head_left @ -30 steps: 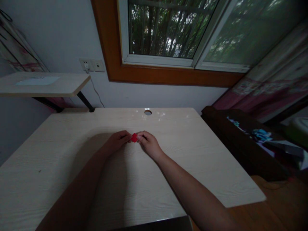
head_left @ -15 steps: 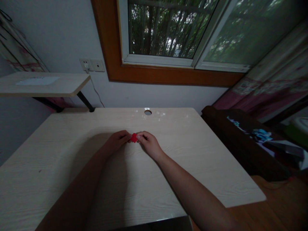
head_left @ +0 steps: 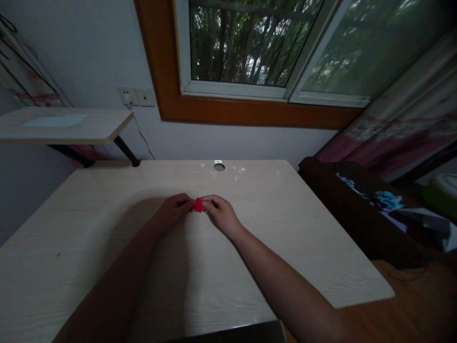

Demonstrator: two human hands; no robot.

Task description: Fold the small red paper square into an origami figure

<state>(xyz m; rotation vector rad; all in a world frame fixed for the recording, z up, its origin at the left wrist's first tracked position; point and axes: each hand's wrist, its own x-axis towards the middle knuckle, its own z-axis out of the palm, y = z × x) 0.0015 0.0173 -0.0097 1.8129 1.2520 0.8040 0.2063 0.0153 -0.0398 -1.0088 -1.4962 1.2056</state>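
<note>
Pale desk [head_left: 107, 224] — both hands' fingers [head_left: 210, 204] pinch red piece [head_left: 198, 205].

Bare desk surface is lying open around both hands.
The wood of the desk [head_left: 89, 238] is stretching wide on either side of the left hand [head_left: 174, 208] and right hand [head_left: 221, 213], which are meeting at a small red piece [head_left: 198, 205]. Both forearms are crossing the near half, a raised side shelf [head_left: 71, 125] is standing at the far left corner, and a dark cabinet [head_left: 357, 214] is standing just beside the right edge.
</note>
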